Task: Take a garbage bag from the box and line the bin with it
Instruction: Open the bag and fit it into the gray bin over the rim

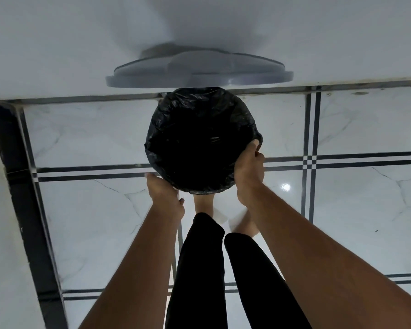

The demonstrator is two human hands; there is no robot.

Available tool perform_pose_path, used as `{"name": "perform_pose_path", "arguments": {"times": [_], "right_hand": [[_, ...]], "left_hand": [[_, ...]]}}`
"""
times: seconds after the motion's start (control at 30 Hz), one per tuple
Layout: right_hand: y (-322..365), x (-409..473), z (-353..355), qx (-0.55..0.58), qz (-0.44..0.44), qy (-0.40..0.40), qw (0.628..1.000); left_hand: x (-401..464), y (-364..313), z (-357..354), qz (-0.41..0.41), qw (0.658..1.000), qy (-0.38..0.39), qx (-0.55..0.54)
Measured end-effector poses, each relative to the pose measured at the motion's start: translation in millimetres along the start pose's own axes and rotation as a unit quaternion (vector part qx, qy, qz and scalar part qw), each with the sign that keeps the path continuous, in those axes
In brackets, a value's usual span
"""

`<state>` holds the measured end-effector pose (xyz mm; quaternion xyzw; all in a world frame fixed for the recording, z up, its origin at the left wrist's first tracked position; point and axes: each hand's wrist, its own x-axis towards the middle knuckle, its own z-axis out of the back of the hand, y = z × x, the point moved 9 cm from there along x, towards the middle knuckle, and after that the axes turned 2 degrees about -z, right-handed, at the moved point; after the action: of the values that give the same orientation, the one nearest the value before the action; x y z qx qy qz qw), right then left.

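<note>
Underfoot, glossy marble-look floor tiles (100, 136)

Glossy white marble-look floor tiles (90, 136) with black-striped borders fill the frame; a plain white wall (57, 43) spans the top, and a light glare spot (286, 187) shines right of centre.

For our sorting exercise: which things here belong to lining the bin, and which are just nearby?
Part of the job: black garbage bag, the bin under it, left hand, right hand.

Just nearby: grey lid leaning on the wall, tiled floor.
</note>
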<state>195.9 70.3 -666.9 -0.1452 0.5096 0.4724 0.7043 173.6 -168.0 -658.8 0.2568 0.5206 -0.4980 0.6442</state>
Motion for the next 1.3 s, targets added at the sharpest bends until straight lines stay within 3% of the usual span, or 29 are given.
{"name": "perform_pose_path", "arguments": {"times": [0.1, 0.17, 0.23, 0.4, 0.47, 0.53, 0.6, 0.67, 0.77, 0.83, 0.97, 1.13, 1.3], "right_hand": [[14, -1, 14, -0.052, 0.059, -0.083, 0.993], [34, -4, 13, -0.079, 0.151, -0.068, 0.983], [47, -4, 5, -0.111, 0.223, -0.022, 0.968], [58, 15, -2, -0.183, 0.213, 0.018, 0.96], [68, 18, -1, -0.187, 0.227, 0.012, 0.956], [82, 16, -1, -0.181, 0.27, 0.015, 0.946], [96, 13, -9, -0.188, 0.319, 0.033, 0.929], [105, 17, -17, -0.208, 0.338, 0.044, 0.917], [112, 30, -18, -0.231, 0.295, 0.039, 0.926], [121, 35, -18, -0.224, 0.289, 0.04, 0.93], [135, 33, -38, -0.239, 0.322, 0.085, 0.912], [131, 42, -50, -0.263, 0.297, 0.1, 0.913], [129, 46, -48, -0.271, 0.29, 0.095, 0.913]], "left_hand": [[-4, -30, 18, -0.106, 0.985, -0.129, 0.041], [-7, -55, 10, -0.224, 0.965, -0.115, 0.069], [-1, -66, -5, -0.265, 0.957, -0.061, 0.104], [24, -69, -10, -0.206, 0.964, -0.05, 0.158], [26, -81, -9, -0.231, 0.954, -0.077, 0.175], [22, -101, -16, -0.305, 0.926, -0.09, 0.205], [16, -117, -38, -0.353, 0.905, -0.042, 0.235], [13, -125, -61, -0.349, 0.895, 0.011, 0.277], [21, -144, -65, -0.308, 0.909, -0.018, 0.279], [20, -163, -72, -0.325, 0.909, -0.016, 0.261], [39, -180, -107, -0.332, 0.868, 0.058, 0.364], [40, -191, -135, -0.354, 0.806, 0.055, 0.472], [45, -193, -142, -0.327, 0.829, 0.093, 0.444]]}}
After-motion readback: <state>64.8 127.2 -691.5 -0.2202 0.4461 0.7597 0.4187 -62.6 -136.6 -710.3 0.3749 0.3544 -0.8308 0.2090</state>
